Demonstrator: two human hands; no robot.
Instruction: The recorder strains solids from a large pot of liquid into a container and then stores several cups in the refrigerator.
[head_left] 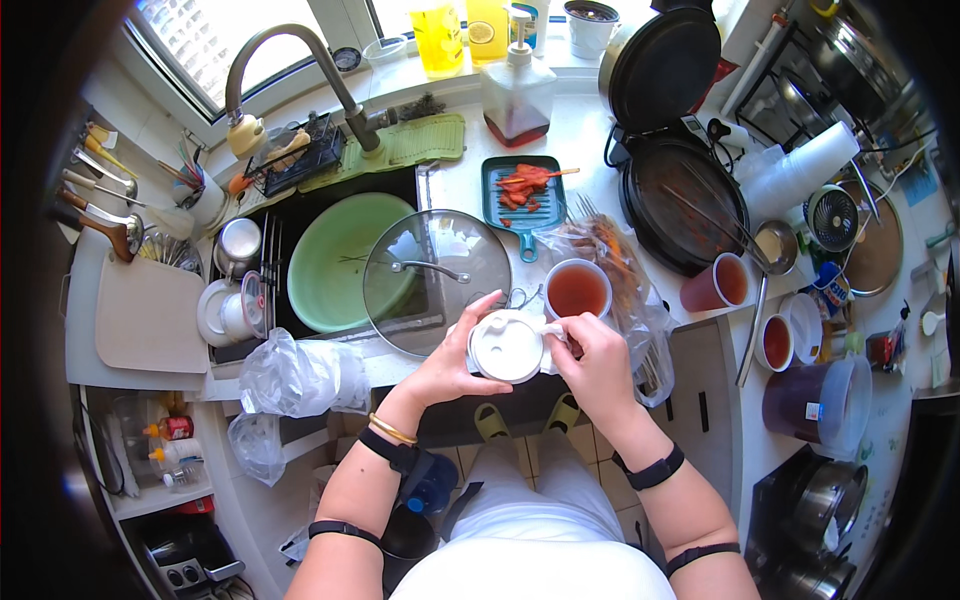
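We record a kitchen: a white counter running from the sink area to the right wall; a black sink basin under a curved grey tap; a window behind it, bright with daylight; a white sill; open shelves lower left; pale floor tiles below

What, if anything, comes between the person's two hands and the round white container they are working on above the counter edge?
Nothing visible does. The left hand cups the white container from its left side, and the right hand touches it from the right, fingers pinching a bit of white wrap or paper at its rim. The glass lid and the cup of reddish liquid sit behind, apart.
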